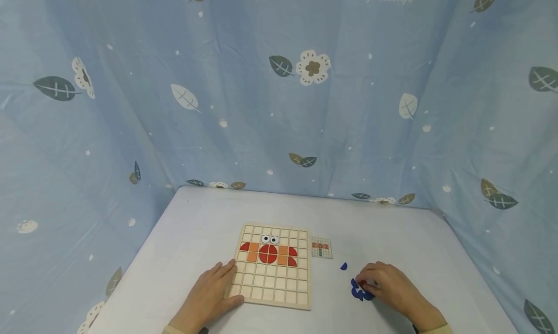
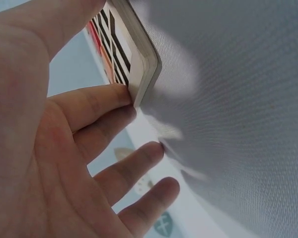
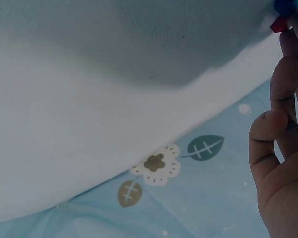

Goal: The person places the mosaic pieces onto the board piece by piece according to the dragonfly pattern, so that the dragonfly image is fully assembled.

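Note:
A wooden grid board [image 1: 272,288] lies on the table, with red and orange pieces and two round eye pieces set in its cells. My left hand [image 1: 209,290] rests at the board's left edge, its fairly straight fingers touching the side and the thumb at the near corner. In the left wrist view, fingertips meet the edge of the board [image 2: 148,59]. To the right, my right hand [image 1: 394,288] pinches a red piece [image 3: 278,25] between thumb and fingers, just over a small pile of blue pieces [image 1: 359,294]. The red piece's full shape is hidden.
A small pattern card [image 1: 321,254] lies right of the board. One loose blue piece [image 1: 344,266] sits between card and pile. The white table [image 1: 209,213] is bordered by a blue leaf-print curtain [image 1: 244,130] at the back and sides.

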Tool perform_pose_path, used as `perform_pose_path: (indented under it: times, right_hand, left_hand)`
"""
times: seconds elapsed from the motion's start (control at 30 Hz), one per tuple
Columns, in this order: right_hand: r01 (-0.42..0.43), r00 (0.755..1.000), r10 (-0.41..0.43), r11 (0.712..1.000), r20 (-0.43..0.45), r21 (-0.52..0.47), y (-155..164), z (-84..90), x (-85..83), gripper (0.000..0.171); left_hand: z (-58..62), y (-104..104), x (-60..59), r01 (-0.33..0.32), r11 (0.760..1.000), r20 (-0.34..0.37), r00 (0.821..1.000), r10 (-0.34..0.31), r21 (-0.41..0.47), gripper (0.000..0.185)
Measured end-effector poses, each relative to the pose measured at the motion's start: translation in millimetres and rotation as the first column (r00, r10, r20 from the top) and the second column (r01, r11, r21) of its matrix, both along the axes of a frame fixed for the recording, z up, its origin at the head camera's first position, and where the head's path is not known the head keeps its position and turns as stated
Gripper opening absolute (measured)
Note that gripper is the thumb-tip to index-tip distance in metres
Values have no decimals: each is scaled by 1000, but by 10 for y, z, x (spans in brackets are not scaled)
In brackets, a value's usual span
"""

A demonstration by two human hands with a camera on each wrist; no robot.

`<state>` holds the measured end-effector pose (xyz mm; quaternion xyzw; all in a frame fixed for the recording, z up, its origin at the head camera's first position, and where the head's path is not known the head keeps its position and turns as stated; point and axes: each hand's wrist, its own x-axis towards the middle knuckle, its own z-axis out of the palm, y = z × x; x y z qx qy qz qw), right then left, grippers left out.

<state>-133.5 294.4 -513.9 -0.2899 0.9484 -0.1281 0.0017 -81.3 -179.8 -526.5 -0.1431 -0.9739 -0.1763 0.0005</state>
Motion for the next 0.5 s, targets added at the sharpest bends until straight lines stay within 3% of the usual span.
perform_pose_path:
  times: [0.27,0.5]
  right_hand:
    - [13,1000,-12,999,-19,49,-2,8,-2,20]
    - [67,997,-71,993,41,98,-20,19,5,23]
  left_hand:
    - [-4,3,-3,-5,1000,-10,1000,5,-4,82]
    - [-15,4,0,-2,1000,-13,1000,2,-2,81]
